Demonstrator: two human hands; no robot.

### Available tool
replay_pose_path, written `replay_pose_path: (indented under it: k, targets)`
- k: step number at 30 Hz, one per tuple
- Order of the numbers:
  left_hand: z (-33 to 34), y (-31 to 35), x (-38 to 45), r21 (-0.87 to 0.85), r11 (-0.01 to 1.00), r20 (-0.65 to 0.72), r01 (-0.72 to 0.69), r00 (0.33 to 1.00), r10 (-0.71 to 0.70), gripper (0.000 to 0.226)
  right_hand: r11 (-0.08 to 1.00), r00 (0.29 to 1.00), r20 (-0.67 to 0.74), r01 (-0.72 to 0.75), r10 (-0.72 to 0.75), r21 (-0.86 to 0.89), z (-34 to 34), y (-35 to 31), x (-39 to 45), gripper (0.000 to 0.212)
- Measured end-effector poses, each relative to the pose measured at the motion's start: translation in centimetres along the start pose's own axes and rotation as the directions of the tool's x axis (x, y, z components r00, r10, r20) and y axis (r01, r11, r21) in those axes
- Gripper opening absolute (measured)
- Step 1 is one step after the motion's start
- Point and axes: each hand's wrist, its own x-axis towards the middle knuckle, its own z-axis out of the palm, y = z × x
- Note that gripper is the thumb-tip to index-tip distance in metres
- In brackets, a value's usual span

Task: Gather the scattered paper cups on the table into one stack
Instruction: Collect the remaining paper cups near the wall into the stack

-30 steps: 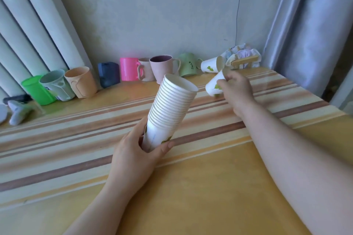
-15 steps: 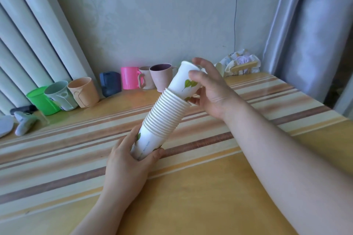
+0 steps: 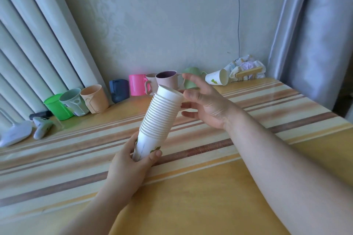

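A tall stack of white paper cups [image 3: 159, 118] with green leaf prints tilts up and to the right above the striped table [image 3: 267, 112]. My left hand [image 3: 131, 164] grips the stack's bottom cup. Just right of the stack's top rim is my right hand [image 3: 205, 101], fingers spread and holding nothing. One more white paper cup [image 3: 217, 79] lies on its side at the back of the table, its mouth facing right, apart from both hands.
A row of plastic mugs lines the wall: green [image 3: 57, 107], grey [image 3: 73, 101], peach [image 3: 94, 98], navy [image 3: 119, 90], pink [image 3: 137, 84], mauve [image 3: 168, 80], light green [image 3: 191, 82]. A crumpled bag with a wooden stick [image 3: 246, 69] sits at back right. White objects [image 3: 17, 133] lie at far left.
My right hand carried a loose cup from the back of the table, seated it on top of the stack, and has now let go and opened beside the rim.
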Motion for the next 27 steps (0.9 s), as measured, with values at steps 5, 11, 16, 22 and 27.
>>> replay_pose_path:
  k: [5, 11, 16, 22, 27]
  targets:
    - [-1.0, 1.8, 2.7, -0.050, 0.995, 0.204, 0.091, 0.976, -0.079, 0.061, 0.999, 0.998, -0.063, -0.018, 0.021, 0.041, -1.0, -0.3, -0.4, 0.038]
    - [2.3, 3.6, 6.3, -0.068, 0.998, 0.161, -0.003, 0.987, 0.014, 0.059, 0.753, 0.831, -0.524, -0.220, -0.189, -0.621, -5.1, 1.3, -0.2, 0.035]
    - [5.2, 3.5, 9.4, -0.069, 0.990, 0.042, -0.120, 0.992, 0.123, 0.051, 0.419, 0.777, -0.611, -0.508, -0.156, -0.753, -8.5, 4.2, -1.0, 0.054]
    - [6.5, 1.7, 10.9, 0.006, 0.983, -0.025, -0.182, 0.983, 0.182, 0.053, 0.450, 0.703, -0.701, -0.591, -0.119, -0.669, -10.4, 3.0, 3.8, 0.058]
    - [6.5, 1.4, 11.1, 0.020, 0.978, -0.015, -0.209, 0.978, 0.210, 0.055, 0.551, 0.580, -0.782, -0.585, -0.229, -0.595, -13.1, 3.0, 8.9, 0.053]
